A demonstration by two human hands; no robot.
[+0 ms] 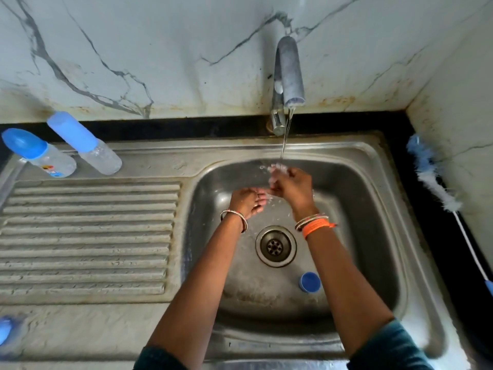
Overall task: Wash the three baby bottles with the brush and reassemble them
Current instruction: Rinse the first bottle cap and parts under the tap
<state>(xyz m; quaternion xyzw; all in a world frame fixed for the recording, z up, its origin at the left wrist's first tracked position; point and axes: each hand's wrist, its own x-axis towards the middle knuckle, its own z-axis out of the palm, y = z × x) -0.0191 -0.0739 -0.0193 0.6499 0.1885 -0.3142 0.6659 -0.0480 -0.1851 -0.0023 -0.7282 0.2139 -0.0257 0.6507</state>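
Two assembled baby bottles stand on the drainboard at the far left, one with a rounded blue cap, the other with a tall pale-blue cap. A loose blue bottle ring lies in the sink basin. My right hand pinches a small clear teat, blurred, under the thin water stream. My left hand sits just below and to the left, fingers relaxed, holding nothing I can see. The bottle brush lies on the right counter against the wall.
The tap runs above the basin's back edge. The drain sits mid-basin. The ribbed drainboard spreads to the left. A blurred blue object shows at the lower left edge. A black counter strip borders the sink.
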